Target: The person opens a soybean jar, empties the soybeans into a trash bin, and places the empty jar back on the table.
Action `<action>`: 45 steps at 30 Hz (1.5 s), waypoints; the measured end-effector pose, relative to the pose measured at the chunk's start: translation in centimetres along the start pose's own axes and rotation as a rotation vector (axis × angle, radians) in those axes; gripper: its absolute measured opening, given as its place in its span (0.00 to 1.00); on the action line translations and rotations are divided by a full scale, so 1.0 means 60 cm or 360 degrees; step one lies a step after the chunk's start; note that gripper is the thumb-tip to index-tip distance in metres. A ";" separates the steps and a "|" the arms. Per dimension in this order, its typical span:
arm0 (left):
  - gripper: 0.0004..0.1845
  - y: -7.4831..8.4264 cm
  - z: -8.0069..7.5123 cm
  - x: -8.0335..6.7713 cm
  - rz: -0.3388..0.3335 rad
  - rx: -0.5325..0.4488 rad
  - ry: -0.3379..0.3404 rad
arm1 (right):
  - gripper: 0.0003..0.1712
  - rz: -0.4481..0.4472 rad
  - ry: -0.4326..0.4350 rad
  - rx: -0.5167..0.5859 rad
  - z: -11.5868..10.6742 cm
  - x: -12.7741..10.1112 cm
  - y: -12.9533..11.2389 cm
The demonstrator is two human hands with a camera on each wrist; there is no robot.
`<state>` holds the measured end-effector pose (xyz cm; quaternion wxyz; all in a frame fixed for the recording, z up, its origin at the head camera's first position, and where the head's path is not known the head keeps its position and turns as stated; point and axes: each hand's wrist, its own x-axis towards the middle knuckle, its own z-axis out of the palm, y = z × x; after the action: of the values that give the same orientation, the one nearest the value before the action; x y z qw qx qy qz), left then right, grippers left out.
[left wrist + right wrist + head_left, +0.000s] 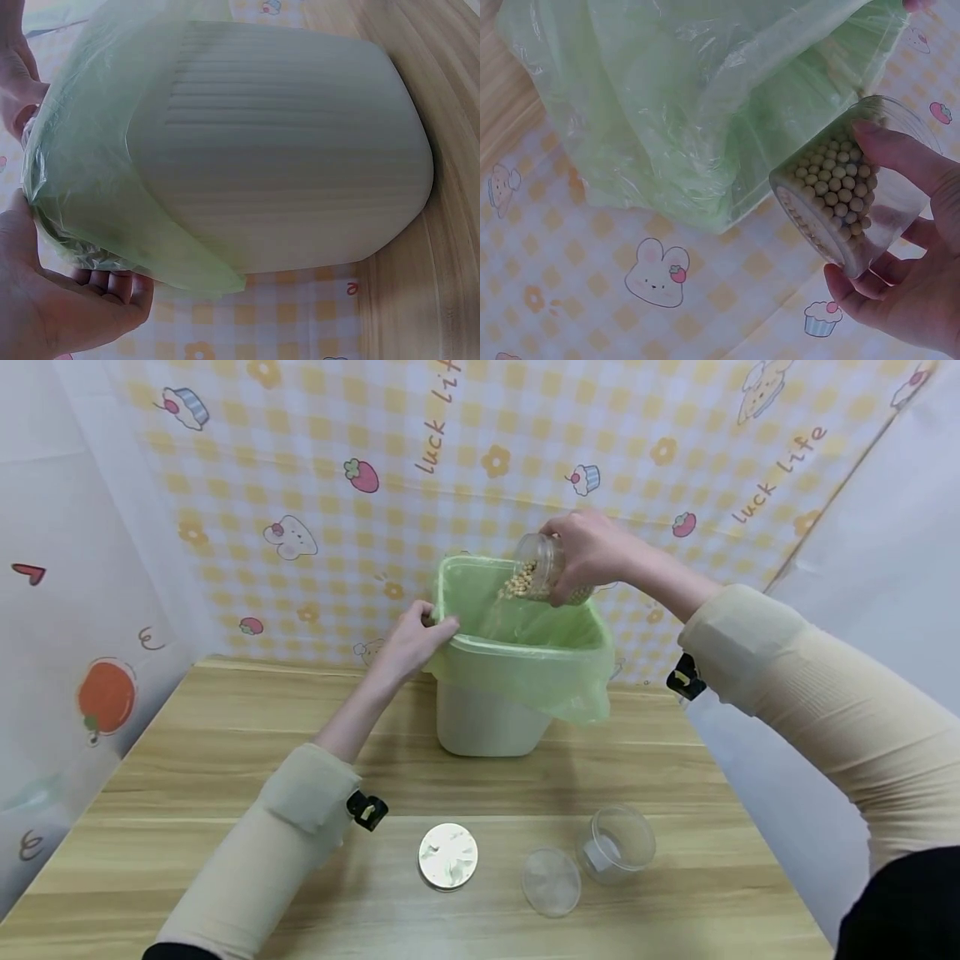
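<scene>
fingers (900, 154) r hand curled round tilted bean jar (542, 570) | l hand (408, 639) fingers grip bin rim (517, 647)

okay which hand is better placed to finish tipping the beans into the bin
The right hand. It already grips the jar of beans, tilted mouth-down over the green bag. The left hand is busy holding the bin at its rim.

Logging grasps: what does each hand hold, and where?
Right hand grips the bean jar round its body; left hand holds the bin rim.
</scene>
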<state>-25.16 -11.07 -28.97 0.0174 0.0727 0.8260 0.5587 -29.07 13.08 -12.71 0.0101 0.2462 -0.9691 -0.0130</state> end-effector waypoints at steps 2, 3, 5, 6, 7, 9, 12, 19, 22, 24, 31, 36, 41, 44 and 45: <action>0.30 0.001 0.000 0.000 -0.0004 -0.0004 0.0000 | 0.53 -0.0009 0.0009 -0.0001 -0.001 0.000 0.000; 0.30 0.001 0.000 0.000 -0.0006 -0.0008 0.0000 | 0.53 -0.0015 0.0012 -0.0004 -0.001 0.000 0.000; 0.30 0.003 0.000 0.000 -0.0013 -0.0012 0.0001 | 0.53 -0.0020 0.0016 -0.0010 -0.003 0.000 0.000; 0.29 0.003 0.000 0.001 -0.0019 -0.0018 0.0002 | 0.53 -0.0021 0.0017 -0.0011 -0.003 0.000 -0.001; 0.29 0.004 0.000 0.001 -0.0024 -0.0021 0.0004 | 0.53 -0.0023 0.0019 -0.0016 -0.004 -0.001 -0.001; 0.28 0.004 0.001 0.001 -0.0037 -0.0026 0.0008 | 0.52 -0.0026 0.0018 -0.0025 -0.006 -0.001 -0.003; 0.28 0.005 0.001 0.000 -0.0049 -0.0021 0.0010 | 0.53 -0.0022 0.0010 -0.0029 -0.007 -0.002 -0.004; 0.27 0.003 0.004 0.000 -0.0035 -0.0011 0.0020 | 0.53 0.0010 0.0000 -0.0052 -0.006 -0.002 -0.007; 0.27 0.002 0.004 0.000 -0.0037 -0.0026 0.0023 | 0.53 0.0010 0.0003 -0.0065 -0.006 -0.002 -0.008; 0.27 0.001 0.005 0.001 -0.0039 -0.0027 0.0023 | 0.53 0.0013 0.0001 -0.0069 -0.006 -0.002 -0.009; 0.26 0.000 0.005 0.001 -0.0023 -0.0022 0.0026 | 0.54 0.0050 -0.0020 -0.0076 -0.007 -0.001 -0.010; 0.26 0.000 0.005 0.000 -0.0017 -0.0020 0.0022 | 0.55 0.0064 -0.0039 -0.0083 -0.008 0.000 -0.013; 0.26 -0.001 0.005 0.000 -0.0016 -0.0033 0.0021 | 0.55 0.0049 -0.0043 -0.0108 -0.008 0.001 -0.014; 0.27 -0.001 0.005 -0.001 -0.0010 -0.0019 0.0019 | 0.55 0.0056 -0.0050 -0.0120 -0.009 0.001 -0.016; 0.27 -0.001 0.005 -0.001 -0.0005 -0.0015 0.0018 | 0.55 0.0061 -0.0052 -0.0122 -0.010 0.001 -0.017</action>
<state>-25.10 -10.83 -29.14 0.0140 0.0682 0.8236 0.5629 -28.64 12.17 -12.15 0.0040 0.2267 -0.9725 -0.0540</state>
